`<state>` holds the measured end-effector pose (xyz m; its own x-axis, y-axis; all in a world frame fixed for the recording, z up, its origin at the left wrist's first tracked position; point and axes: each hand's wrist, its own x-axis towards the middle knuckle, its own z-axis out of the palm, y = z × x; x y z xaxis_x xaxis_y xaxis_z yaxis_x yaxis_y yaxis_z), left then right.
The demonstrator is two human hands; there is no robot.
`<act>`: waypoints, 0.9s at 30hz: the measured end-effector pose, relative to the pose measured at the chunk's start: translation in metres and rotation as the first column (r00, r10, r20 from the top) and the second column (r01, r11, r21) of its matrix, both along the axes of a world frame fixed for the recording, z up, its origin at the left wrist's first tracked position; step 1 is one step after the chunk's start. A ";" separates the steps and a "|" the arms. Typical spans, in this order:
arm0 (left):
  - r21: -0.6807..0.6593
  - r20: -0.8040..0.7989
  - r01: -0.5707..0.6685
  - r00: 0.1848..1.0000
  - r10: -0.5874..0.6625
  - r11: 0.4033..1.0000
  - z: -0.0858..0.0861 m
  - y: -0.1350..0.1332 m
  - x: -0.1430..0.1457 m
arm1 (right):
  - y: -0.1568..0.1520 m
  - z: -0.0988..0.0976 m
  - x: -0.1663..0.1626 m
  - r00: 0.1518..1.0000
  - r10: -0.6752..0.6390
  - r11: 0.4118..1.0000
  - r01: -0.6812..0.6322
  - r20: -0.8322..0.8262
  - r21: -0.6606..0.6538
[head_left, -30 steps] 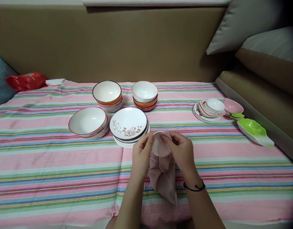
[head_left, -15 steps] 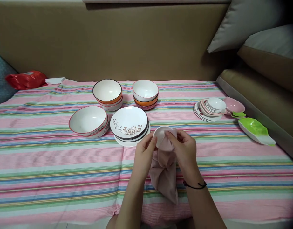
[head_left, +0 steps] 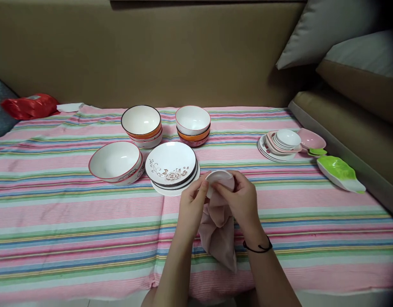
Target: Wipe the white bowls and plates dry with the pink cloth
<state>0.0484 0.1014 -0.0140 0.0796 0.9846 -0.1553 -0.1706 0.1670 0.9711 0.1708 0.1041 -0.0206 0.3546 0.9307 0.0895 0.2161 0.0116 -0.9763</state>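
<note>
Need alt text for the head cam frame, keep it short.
The left hand holds a small white dish by its rim while the right hand presses a pink cloth against it, above a striped cloth. Beyond sit floral plates and stacked bowls; saucers and a green leaf dish lie right.

A tan padded backrest [head_left: 183,55] stands before me; a striped cloth [head_left: 71,213] covers the surface beneath; grey cushions [head_left: 327,30] lean at my right; soft, even light.
</note>
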 end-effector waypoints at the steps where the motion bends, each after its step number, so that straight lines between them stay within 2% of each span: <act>1: 0.002 -0.013 0.004 1.000 -0.004 1.000 0.000 0.000 0.000 | 0.000 0.001 0.000 0.999 -0.008 1.000 0.008 0.031 -0.004; 9: 0.070 0.018 0.138 0.990 -0.140 0.988 0.003 -0.002 0.005 | 0.003 -0.002 0.002 0.997 -0.075 0.995 0.076 0.015 -0.058; 12: 0.064 0.001 0.062 0.998 -0.062 0.996 -0.001 -0.001 0.007 | 0.003 -0.001 0.002 0.995 -0.102 0.994 0.102 -0.017 -0.027; 15: 0.027 0.002 -0.109 0.994 0.109 0.994 -0.005 0.001 0.008 | 0.002 0.002 0.003 0.989 -0.104 0.994 0.106 -0.102 0.014; 18: -0.021 -0.030 -0.254 0.967 0.253 0.967 -0.009 0.001 0.007 | 0.002 0.004 0.004 0.985 -0.066 0.997 0.070 -0.161 0.023; 20: -0.027 -0.047 -0.312 0.950 0.310 0.950 -0.010 0.001 0.007 | 0.001 0.005 0.004 0.984 0.006 1.000 -0.005 -0.177 0.009; 23: -0.019 -0.035 -0.311 0.950 0.310 0.950 -0.008 0.000 0.008 | 0.001 0.004 0.001 0.977 0.138 0.990 -0.142 -0.160 -0.016; 27: 0.044 -0.054 -0.217 0.974 0.220 0.975 0.000 -0.003 0.010 | 0.001 -0.001 -0.002 0.992 0.125 0.992 -0.125 0.002 -0.021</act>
<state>0.0580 0.0988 -0.0141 -0.1461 0.9825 -0.1157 -0.1415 0.0950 0.9854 0.1686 0.1056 -0.0218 0.2351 0.9694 0.0703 0.2176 0.0180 -0.9759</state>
